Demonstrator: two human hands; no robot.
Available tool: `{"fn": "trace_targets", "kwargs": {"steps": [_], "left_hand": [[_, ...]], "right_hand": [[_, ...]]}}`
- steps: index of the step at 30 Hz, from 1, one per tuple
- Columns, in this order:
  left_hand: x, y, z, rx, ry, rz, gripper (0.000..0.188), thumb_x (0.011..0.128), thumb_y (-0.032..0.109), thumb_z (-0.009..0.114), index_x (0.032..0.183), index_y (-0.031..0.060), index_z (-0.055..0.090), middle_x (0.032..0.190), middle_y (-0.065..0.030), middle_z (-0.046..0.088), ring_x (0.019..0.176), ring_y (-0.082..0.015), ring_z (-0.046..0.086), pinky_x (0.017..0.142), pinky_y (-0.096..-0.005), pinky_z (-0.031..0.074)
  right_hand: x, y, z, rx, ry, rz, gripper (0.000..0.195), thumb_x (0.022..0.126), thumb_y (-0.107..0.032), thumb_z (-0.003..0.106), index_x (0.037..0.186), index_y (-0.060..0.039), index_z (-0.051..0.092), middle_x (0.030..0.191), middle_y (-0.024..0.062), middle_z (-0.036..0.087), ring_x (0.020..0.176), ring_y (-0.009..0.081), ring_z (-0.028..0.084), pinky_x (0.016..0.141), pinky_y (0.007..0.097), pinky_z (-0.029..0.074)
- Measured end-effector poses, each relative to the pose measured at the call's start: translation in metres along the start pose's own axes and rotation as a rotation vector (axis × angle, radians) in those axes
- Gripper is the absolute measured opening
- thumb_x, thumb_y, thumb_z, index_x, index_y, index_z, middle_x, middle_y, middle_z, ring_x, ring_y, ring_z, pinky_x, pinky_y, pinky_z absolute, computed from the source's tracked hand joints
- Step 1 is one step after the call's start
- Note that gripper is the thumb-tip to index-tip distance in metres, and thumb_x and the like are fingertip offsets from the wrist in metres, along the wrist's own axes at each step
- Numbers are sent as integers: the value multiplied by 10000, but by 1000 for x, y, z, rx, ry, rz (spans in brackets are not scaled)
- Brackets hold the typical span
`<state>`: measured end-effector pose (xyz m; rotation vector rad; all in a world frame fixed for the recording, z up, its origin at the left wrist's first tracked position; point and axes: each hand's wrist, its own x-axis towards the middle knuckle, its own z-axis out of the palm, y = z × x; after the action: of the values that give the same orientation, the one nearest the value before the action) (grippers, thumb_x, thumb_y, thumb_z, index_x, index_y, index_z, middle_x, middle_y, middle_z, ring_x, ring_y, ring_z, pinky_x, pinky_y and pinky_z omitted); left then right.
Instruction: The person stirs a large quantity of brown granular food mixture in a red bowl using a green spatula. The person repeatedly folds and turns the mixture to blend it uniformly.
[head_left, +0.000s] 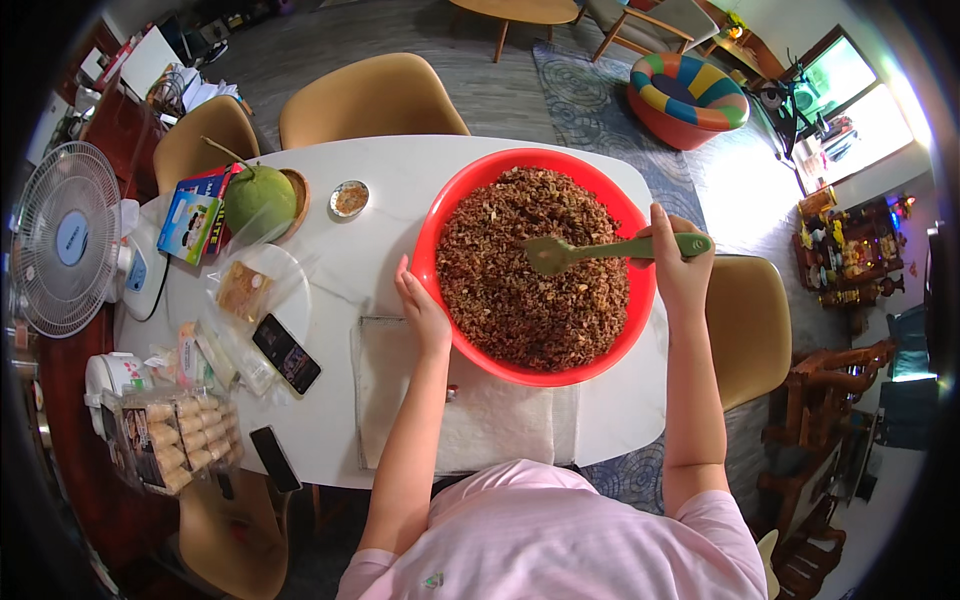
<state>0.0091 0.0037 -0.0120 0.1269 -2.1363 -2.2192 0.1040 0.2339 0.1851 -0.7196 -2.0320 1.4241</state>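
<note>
A red plastic basin (429, 238) stands on the white table, filled with loose reddish-brown grain (517, 315) that looks like cooked rice. My left hand (426, 311) holds the basin's left side, its fingers up along the outer wall. In my right hand (679, 259), at the right rim, is the handle of a green spatula (600, 250). The spatula's blade rests on top of the grain near the middle. A pale cloth (495, 427) lies flat under the basin's near edge and reaches toward my body. My left forearm covers part of the cloth.
Left on the table (337, 262) are a small dish (349, 199), a green pomelo-like fruit (260, 199), boxes (191, 225), bagged food (244, 289), two phones (287, 354) (274, 459) and a packaged tray of rolls (184, 439). An electric fan (67, 240) stands beyond. Chairs (371, 97) surround the table.
</note>
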Motion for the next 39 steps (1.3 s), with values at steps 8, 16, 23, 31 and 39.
{"fn": "trace_targets", "kwargs": {"steps": [8,16,23,31,39], "left_hand": [[2,-6,-1,20,-2,15,572,1037,430,242,1393,-4,352,1431,-187,371,1343,-302,346,1117,-394,261],[0,-5,-1,17,20,14,565,1037,423,262,1387,-9,358,1425,-190,382,1332,-303,362,1105,-388,272],[0,-1,-1,-5,7,27,552,1039,407,277,1385,-15,357,1412,-184,397,1320,-292,377,1103,-385,276],[1,-1,-1,37,-1,20,537,1041,387,270,1386,-16,353,1416,-190,388,1316,-290,381,1102,-380,282],[1,-1,-1,-28,13,15,543,1041,391,268,1384,-21,355,1412,-194,389,1318,-295,378,1098,-387,285]], "right_hand": [[-33,73,94,-143,-94,-136,301,903,-229,646,689,-17,660,530,56,579,447,103,488,430,284,360],[5,62,0,-108,67,-58,283,903,-183,643,730,40,648,610,79,640,524,113,625,486,239,515],[20,-13,-11,3,-148,-167,211,888,-93,534,808,65,649,671,98,656,602,148,659,538,238,532],[16,25,88,-292,-429,-414,140,741,-139,614,749,-3,644,652,156,615,597,248,632,599,360,503],[-57,18,49,-385,-699,-379,94,687,-106,600,705,-14,609,690,133,607,631,323,611,623,395,514]]}}
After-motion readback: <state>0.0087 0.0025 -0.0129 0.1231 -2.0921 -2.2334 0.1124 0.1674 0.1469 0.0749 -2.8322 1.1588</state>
